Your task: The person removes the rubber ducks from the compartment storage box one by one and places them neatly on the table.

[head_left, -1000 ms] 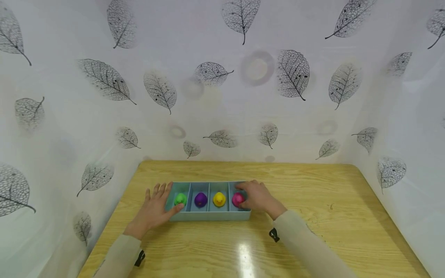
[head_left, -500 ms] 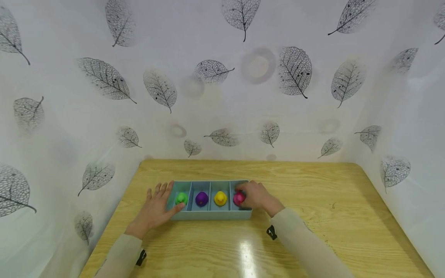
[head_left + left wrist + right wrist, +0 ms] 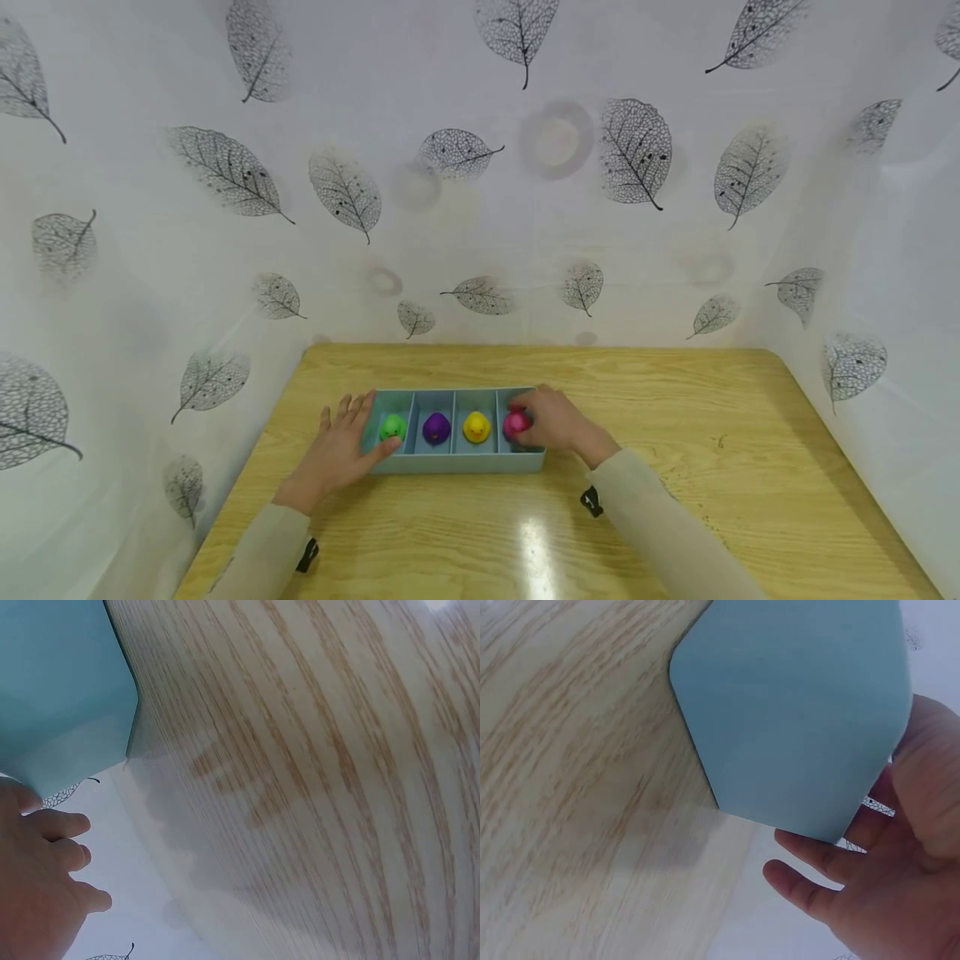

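A light blue tray (image 3: 457,463) with a row of compartments stands on the table, one small toy duck in each. From left to right they are a green duck (image 3: 392,427), a purple duck (image 3: 436,428), a yellow duck (image 3: 476,427) and a pink duck (image 3: 515,423). My right hand (image 3: 555,421) reaches over the right end wall, thumb and fingertips around the pink duck. My left hand (image 3: 337,450) rests at the tray's left end, fingers spread, its thumb across the front corner near the green duck. Both wrist views show the tray's outer end walls; the ducks are hidden there.
The wooden table (image 3: 637,392) extends around the tray, with glare on its front part. A white sheet (image 3: 480,233) printed with dark leaves encloses the back and both sides. Black straps (image 3: 591,501) show below the sleeves.
The fingers of my right hand have closed in around the pink duck, which looks slightly higher in its compartment. My left hand stays in place at the tray's left end.
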Available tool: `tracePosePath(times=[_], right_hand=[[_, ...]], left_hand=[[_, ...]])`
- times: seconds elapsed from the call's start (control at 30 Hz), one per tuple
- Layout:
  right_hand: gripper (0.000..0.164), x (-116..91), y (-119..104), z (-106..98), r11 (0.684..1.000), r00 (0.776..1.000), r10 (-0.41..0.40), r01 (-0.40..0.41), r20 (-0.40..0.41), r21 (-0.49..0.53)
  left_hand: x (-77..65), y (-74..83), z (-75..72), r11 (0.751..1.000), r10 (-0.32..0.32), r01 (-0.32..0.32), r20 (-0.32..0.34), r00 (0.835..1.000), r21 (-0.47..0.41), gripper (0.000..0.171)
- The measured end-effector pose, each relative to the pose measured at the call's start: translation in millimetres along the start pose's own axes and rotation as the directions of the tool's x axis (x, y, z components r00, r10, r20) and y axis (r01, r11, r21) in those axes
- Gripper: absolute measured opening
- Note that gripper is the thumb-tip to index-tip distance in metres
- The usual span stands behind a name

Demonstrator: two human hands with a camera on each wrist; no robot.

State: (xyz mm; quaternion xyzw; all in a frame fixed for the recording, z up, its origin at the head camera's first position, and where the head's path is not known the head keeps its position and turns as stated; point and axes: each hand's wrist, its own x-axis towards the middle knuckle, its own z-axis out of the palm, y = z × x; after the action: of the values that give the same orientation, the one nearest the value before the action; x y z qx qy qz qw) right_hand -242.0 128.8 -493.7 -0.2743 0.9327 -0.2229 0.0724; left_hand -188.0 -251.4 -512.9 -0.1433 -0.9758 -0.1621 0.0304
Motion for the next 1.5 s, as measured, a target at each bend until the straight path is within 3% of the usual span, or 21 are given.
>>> tracePosePath(times=[0.27, 0.57, 0.83, 1.17, 1.5], right_hand=[[0.041, -2, 0, -8, 1.000, 0.997, -0.014, 0.014, -0.082, 0.002], [0.036, -11, 5, -19, 0.982, 0.982, -0.016, 0.051, -0.187, 0.182], [0.034, -17, 13, -25, 0.970, 0.972, -0.049, 0.101, -0.228, 0.222], [0.035, -26, 24, -35, 0.970, 0.955, -0.063, 0.127, -0.291, 0.206], [0.035, -40, 41, -43, 0.982, 0.948, -0.028, 0.086, -0.317, 0.170]], left_hand=[[1.1, -1.0, 1.1, 1.000, -0.001, 0.001, 0.005, 1.000, 0.001, 0.098], [0.5, -2.5, 3.6, 1.000, 0.001, -0.001, 0.005, 1.000, 0.010, 0.098], [-1.1, -5.8, 8.1, 1.000, 0.010, -0.010, -0.005, 1.000, 0.017, 0.097], [-0.3, -6.9, 9.0, 1.000, 0.015, -0.015, -0.010, 1.000, 0.005, 0.097], [-0.2, -5.9, 8.9, 1.000, 0.019, -0.019, -0.016, 1.000, -0.003, 0.096]])
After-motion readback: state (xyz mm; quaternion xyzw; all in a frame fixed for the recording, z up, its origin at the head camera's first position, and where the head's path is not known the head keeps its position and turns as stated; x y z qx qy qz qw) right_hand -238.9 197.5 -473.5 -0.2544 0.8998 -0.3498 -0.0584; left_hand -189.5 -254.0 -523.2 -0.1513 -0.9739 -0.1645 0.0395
